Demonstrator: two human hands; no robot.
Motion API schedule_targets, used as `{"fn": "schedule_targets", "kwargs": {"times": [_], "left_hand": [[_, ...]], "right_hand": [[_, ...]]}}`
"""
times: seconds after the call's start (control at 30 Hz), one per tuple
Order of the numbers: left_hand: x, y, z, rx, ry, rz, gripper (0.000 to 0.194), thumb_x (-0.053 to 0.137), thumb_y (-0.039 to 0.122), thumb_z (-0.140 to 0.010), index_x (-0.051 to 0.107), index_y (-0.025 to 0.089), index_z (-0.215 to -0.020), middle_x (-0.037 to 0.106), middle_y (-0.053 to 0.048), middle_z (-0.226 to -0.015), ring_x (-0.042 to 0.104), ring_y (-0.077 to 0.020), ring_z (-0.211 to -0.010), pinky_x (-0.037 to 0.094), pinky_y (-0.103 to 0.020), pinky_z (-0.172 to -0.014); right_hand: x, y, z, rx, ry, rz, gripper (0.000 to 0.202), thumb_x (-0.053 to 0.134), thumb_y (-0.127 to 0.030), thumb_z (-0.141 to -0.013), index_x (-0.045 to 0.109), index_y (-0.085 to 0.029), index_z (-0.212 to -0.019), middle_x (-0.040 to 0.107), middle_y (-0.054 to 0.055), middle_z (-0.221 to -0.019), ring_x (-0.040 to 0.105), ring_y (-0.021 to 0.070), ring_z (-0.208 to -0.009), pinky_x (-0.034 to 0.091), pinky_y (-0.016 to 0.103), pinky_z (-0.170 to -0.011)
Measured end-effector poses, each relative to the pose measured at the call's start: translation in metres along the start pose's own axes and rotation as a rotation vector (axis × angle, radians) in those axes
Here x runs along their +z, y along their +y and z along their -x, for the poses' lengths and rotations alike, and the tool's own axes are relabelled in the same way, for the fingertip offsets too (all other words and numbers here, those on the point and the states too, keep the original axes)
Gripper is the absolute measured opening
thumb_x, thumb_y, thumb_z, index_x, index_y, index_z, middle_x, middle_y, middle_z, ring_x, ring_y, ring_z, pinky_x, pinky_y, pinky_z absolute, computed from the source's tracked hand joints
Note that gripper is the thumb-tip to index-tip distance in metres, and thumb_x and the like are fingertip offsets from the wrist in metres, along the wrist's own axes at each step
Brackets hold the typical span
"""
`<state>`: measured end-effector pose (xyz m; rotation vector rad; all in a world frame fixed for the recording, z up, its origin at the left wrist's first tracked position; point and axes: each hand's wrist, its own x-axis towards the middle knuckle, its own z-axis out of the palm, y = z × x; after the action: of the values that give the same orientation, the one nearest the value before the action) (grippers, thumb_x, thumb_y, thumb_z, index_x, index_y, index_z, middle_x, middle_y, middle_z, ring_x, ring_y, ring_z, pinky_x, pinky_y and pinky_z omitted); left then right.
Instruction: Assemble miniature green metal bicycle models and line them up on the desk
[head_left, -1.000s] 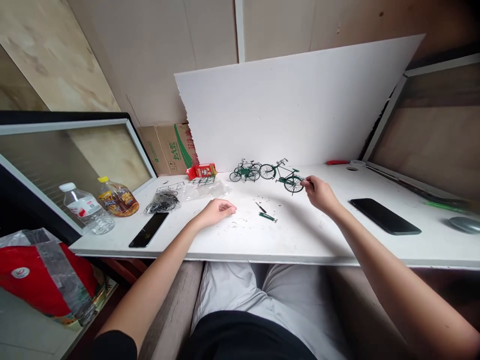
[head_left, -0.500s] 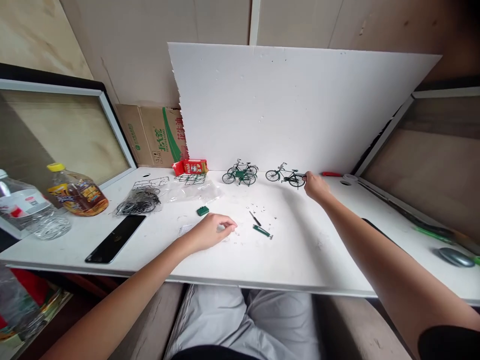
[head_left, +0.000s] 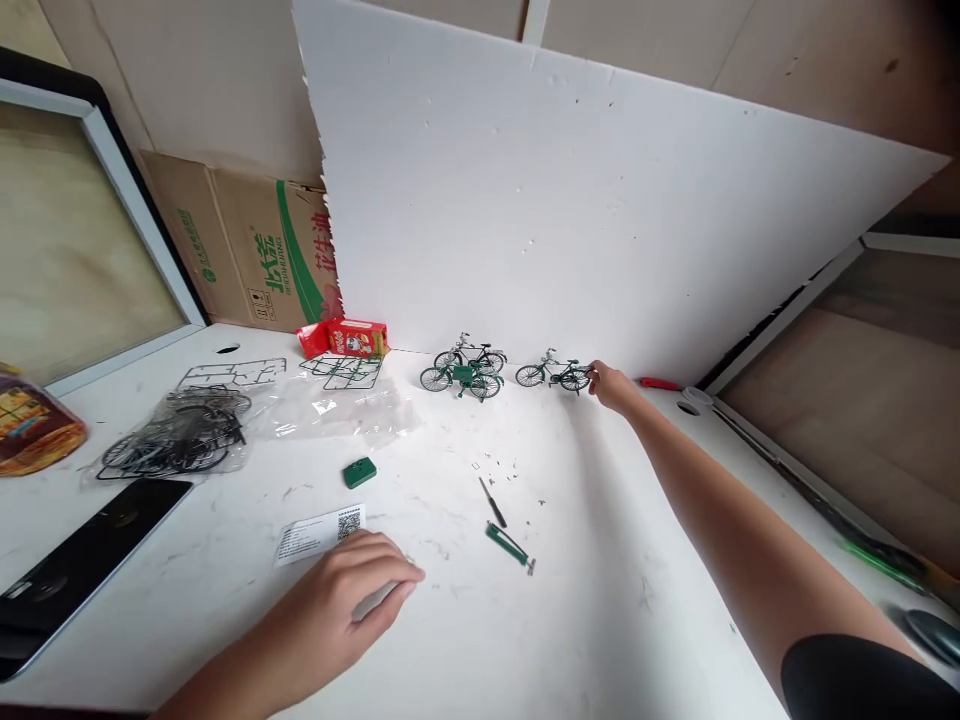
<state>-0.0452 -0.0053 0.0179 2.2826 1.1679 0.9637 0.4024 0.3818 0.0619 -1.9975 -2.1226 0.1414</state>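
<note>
With its fingertips, my right hand [head_left: 609,386] holds the rear end of a small green model bicycle [head_left: 551,373], upright near the white board. To its left, two more model bicycles stand close together, a dark one [head_left: 491,357] behind a green one [head_left: 465,375]. My left hand [head_left: 360,595] rests on the table, thumb and forefinger tips together, beside a printed paper [head_left: 311,535]; whether anything is in the pinch cannot be made out. A dark green block [head_left: 359,472] lies beyond it. A thin dark tool [head_left: 493,503] and a green part [head_left: 510,546] lie right of it, near tiny scraps.
At the left are a phone [head_left: 90,560], a bag of black parts [head_left: 172,435], a bottle [head_left: 34,422] and a red box [head_left: 358,338]. The white board [head_left: 487,200] stands behind. A red object [head_left: 660,384] and a mouse [head_left: 934,632] are at the right.
The view has moved closer to the table and tilted. My right hand is still at the rear of the green bicycle, and my left hand stays low near the paper, which shows more.
</note>
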Motion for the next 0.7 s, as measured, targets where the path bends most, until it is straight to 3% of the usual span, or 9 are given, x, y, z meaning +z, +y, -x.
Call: {"fn": "schedule_targets", "kwargs": {"times": [0.13, 0.3, 0.53, 0.7], "left_hand": [[0.002, 0.002, 0.001, 0.032, 0.022, -0.015, 0.023, 0.059, 0.009, -0.1, 0.072, 0.023, -0.114, 0.074, -0.007, -0.101, 0.07, -0.0198, -0.099, 0.058, -0.032, -0.088], [0.002, 0.004, -0.005, 0.032, 0.008, 0.023, 0.025, 0.057, 0.004, -0.098, 0.071, 0.022, -0.11, 0.072, -0.007, -0.098, 0.069, -0.0196, -0.096, 0.058, -0.03, -0.083], [0.0, 0.003, -0.007, 0.027, 0.016, 0.071, 0.026, 0.058, 0.001, -0.096, 0.071, 0.021, -0.109, 0.072, -0.007, -0.096, 0.069, -0.0192, -0.095, 0.057, -0.029, -0.082], [-0.001, 0.004, -0.007, 0.025, 0.011, 0.08, 0.026, 0.057, 0.001, -0.097, 0.07, 0.02, -0.109, 0.071, -0.007, -0.096, 0.068, -0.0191, -0.095, 0.057, -0.03, -0.082]], "right_hand": [[0.007, 0.011, -0.018, -0.031, -0.038, -0.023, 0.029, 0.048, -0.022, -0.101, 0.055, -0.024, -0.129, 0.077, 0.007, -0.093, 0.062, 0.021, -0.075, 0.038, 0.027, -0.061], [0.009, 0.016, -0.02, -0.025, -0.045, -0.045, 0.032, 0.042, -0.029, -0.105, 0.052, -0.023, -0.135, 0.076, 0.008, -0.09, 0.063, 0.0231, -0.076, 0.04, 0.028, -0.06], [0.003, 0.004, -0.019, 0.012, -0.029, 0.004, 0.032, 0.04, -0.038, -0.107, 0.058, -0.022, -0.128, 0.074, 0.015, -0.1, 0.061, 0.0238, -0.073, 0.041, 0.031, -0.064], [0.003, -0.003, -0.016, 0.01, -0.024, 0.035, 0.033, 0.038, -0.037, -0.108, 0.058, -0.022, -0.13, 0.074, 0.015, -0.101, 0.06, 0.0239, -0.073, 0.039, 0.031, -0.063]]}}
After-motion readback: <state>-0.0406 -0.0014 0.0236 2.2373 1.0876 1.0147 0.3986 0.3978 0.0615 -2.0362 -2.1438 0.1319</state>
